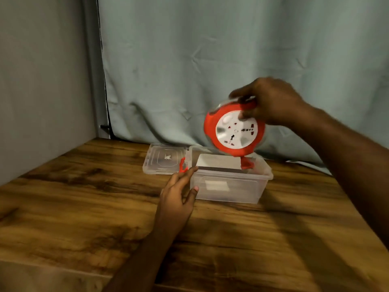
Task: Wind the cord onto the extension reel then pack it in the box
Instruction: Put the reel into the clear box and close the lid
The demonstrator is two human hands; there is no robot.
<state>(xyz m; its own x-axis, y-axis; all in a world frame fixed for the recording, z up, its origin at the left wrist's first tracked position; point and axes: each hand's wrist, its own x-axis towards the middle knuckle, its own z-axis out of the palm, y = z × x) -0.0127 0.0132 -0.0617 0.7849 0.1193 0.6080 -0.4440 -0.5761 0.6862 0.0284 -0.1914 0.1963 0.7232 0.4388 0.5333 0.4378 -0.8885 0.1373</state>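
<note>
We hold the reel (234,131) in our right hand (271,102), fingers closed over its red handle at the top, so it hangs tilted just above the open box (229,180). Its lower red edge sits close over the box's back rim. No loose cord shows, so we judge the winding done and the packing step in hand.

Our left hand (176,194) rests against the box's left end, fingers spread and touching the wall and rim; this grip is open, bracing rather than clutching.

To do this well, we should tip the reel flat, socket face up or down, and lower it square to the opening. The reel looks about as wide as the box is deep, so we ought to centre it before letting go. The small red tab hanging under the reel could snag on the rim; we would guide it in first. The left hand should hold the light box so it does not skid on the smooth worktop (84,207).

The reel is a round disc of glossy red plastic with a white socket face. The box is clear, thin-walled plastic with a rolled rim and a red latch (183,164) at its left end. Something pale and flat shows inside. The clear lid (164,159) lies flat just beside the box, at its left. The worktop is dark-grained wood.
</note>
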